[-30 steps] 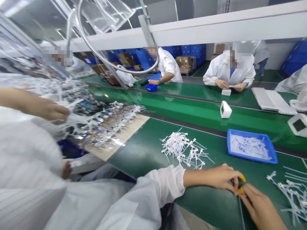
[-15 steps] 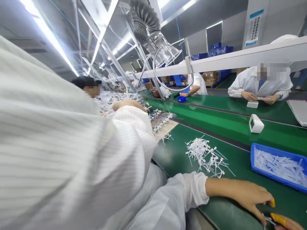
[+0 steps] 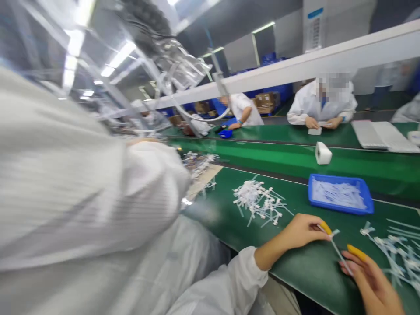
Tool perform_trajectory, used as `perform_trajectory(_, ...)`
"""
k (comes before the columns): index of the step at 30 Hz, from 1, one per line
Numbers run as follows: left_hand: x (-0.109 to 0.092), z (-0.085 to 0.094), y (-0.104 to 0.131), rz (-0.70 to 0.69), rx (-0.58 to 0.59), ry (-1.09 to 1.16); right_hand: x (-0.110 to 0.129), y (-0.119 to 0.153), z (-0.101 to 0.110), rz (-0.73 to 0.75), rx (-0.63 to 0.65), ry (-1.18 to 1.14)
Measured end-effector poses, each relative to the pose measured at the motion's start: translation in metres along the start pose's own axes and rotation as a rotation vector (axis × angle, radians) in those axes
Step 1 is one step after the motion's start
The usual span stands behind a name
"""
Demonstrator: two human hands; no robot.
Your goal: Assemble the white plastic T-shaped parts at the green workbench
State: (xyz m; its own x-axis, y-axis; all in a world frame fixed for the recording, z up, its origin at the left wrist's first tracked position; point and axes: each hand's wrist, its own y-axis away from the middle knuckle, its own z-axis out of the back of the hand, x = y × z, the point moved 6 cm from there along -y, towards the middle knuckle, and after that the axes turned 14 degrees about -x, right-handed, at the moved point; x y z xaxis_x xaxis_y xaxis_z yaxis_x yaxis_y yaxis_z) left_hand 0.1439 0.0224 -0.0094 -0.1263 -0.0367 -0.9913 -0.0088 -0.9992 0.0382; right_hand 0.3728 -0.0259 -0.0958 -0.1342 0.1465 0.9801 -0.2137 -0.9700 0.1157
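Observation:
My left hand (image 3: 303,230), a yellow finger cot on one fingertip, pinches the upper end of a thin white strip (image 3: 337,250) with a small white piece at its top. The strip slants down into my right hand (image 3: 369,278), whose curled fingers hold its lower end; a yellow cot covers one finger there too. Beyond the left hand lies a pile of white strips with small heads (image 3: 254,197). Right of my right hand is another loose bunch of such strips (image 3: 395,251). Exactly how the top piece sits on the strip is too small to tell.
A blue tray (image 3: 341,210) of loose white strips stands beyond my hands. Farther back, a white block-shaped device (image 3: 323,154) rests on the green belt (image 3: 278,151). Across it sits a person in white (image 3: 323,105). A large white sleeve (image 3: 154,183) fills the left.
The view has swung right, so the tray and piles appear farther left. Both hands now show more fully, raised with the strip stretched between them.

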Motion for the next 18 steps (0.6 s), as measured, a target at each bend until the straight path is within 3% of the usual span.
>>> perform_trajectory(2,0.006,-0.004,0.010,0.059,-0.080,0.056,0.013,0.012,-0.016,-0.088,0.054,-0.125)
perform_trajectory(6,0.018,-0.013,0.019,0.105,-0.075,0.125,0.031,0.022,-0.038,-0.096,0.034,-0.267)
perform_trajectory(18,0.007,-0.019,0.027,-0.174,-0.087,-0.121,0.044,0.024,-0.038,-0.060,0.003,-0.351)
